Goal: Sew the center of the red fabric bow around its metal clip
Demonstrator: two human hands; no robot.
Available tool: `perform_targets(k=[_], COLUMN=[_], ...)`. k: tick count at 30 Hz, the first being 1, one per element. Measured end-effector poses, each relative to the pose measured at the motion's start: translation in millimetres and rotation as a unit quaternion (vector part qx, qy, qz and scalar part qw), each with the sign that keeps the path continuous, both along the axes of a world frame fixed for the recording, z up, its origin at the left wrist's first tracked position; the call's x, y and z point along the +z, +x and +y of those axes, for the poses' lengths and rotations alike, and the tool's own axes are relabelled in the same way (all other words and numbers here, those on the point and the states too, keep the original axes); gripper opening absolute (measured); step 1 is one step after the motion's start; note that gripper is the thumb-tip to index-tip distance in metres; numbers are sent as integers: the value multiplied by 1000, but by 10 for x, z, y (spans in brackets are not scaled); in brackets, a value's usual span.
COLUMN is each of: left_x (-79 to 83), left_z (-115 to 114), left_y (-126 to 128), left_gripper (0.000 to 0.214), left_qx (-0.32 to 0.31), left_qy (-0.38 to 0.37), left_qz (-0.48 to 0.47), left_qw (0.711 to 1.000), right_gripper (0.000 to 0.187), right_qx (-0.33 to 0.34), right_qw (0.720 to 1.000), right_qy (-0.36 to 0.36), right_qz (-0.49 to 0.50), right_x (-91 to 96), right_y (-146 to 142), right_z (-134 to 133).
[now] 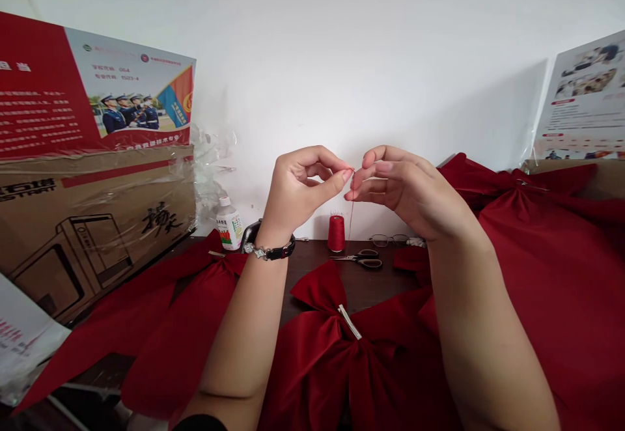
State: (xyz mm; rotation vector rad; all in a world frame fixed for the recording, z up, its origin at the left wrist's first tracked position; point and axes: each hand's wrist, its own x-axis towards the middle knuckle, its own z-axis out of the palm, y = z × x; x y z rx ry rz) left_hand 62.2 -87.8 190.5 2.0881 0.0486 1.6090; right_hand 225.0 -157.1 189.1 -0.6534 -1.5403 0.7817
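Red thread (351, 212) hangs at the frame's centre; my left hand (308, 182) pinches its upper part in the grip, and for my right hand (415, 187), just beside, I cannot tell the grip's state.

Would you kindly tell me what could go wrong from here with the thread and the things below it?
The fine red thread, seemingly pinched at the fingertips of the left hand, might slip. Its hanging length passes near the scissors and could snag on them. The needles that seem to stand atop the red thread spool might prick a hand reaching there.
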Motion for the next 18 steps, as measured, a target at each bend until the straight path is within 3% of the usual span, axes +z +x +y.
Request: perform_targets(k=[9, 18], left_x=[-3, -1], left_z=[-116, -151], left_y=[-17, -11], left_gripper=[6, 5], left_qx=[65, 77], left_qy=[63, 82], left_qz=[-5, -8], left_qw=[996, 994], right_gripper=[13, 12], right_qx=[100, 71], right_qw=[993, 995], right_qy=[-64, -56], right_qz=[6, 34], right_x=[-22, 4], right_y=[-85, -139], right_z=[4, -10])
